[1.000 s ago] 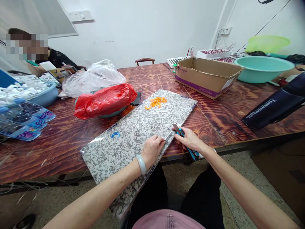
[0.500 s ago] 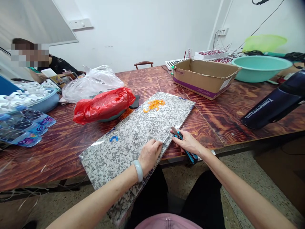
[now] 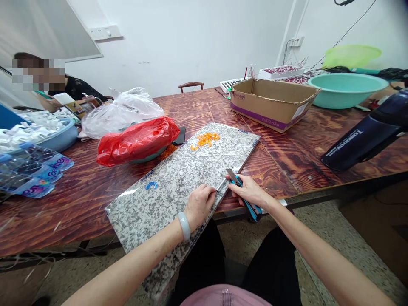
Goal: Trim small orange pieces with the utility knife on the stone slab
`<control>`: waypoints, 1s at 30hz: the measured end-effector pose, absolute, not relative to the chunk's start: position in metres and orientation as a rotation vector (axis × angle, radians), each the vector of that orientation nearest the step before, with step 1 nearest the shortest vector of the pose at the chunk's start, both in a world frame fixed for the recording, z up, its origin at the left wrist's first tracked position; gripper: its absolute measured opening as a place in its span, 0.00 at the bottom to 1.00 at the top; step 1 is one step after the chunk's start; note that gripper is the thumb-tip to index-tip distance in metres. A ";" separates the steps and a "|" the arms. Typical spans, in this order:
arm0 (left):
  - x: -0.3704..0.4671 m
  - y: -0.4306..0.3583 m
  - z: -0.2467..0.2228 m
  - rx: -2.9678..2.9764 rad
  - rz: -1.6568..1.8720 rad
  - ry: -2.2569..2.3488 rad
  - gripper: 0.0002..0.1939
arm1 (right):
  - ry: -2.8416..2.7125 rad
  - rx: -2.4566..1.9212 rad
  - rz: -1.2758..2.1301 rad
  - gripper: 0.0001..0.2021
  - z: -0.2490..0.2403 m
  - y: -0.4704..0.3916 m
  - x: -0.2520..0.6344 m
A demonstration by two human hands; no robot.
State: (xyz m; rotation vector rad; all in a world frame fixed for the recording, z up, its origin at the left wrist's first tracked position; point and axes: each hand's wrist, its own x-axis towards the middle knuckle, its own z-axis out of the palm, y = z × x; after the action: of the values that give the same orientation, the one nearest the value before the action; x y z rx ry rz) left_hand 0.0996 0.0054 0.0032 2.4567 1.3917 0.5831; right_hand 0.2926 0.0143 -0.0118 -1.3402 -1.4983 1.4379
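Observation:
My left hand (image 3: 200, 204), with a pale bangle at the wrist, pinches a thin silvery piece (image 3: 221, 184) whose exact kind I cannot make out. Its other end reaches to the fingertips of my right hand (image 3: 250, 190). That right hand is closed round a blue and black utility knife (image 3: 239, 182), its blade out and pointing up and left. Both hands are over the near edge of a speckled grey slab (image 3: 165, 199). On the slab lie a small pile of orange pieces (image 3: 206, 140) and a few blue pieces (image 3: 151, 185).
A red plastic bag (image 3: 137, 142) covers a bowl left of the slab, beside a white bag (image 3: 123, 112). Behind stand a cardboard box (image 3: 270, 114) and a turquoise basin (image 3: 347, 90). A dark flask (image 3: 360, 140) leans at right. Water bottles (image 3: 35, 174) lie left. A person (image 3: 76, 89) sits far left.
The view has shifted very slightly. Both hands stay almost in place, still holding the silvery piece and the knife.

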 end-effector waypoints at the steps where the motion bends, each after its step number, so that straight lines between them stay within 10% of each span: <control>1: 0.100 0.006 0.003 2.450 0.587 1.390 0.09 | -1.476 -1.335 1.455 0.20 -0.011 0.014 0.292; 23: 0.100 0.007 0.005 2.430 0.624 1.386 0.07 | -1.564 -1.363 1.408 0.20 -0.011 0.012 0.293; 30: 0.101 0.006 0.003 2.451 0.606 1.411 0.08 | -1.843 -1.460 0.932 0.12 0.010 0.006 0.295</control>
State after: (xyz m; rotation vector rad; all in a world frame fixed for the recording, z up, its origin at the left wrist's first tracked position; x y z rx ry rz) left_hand 0.1006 0.0058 0.0028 2.4511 1.4114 0.6060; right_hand 0.2946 0.0059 0.0096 -1.4602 -1.8432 0.9318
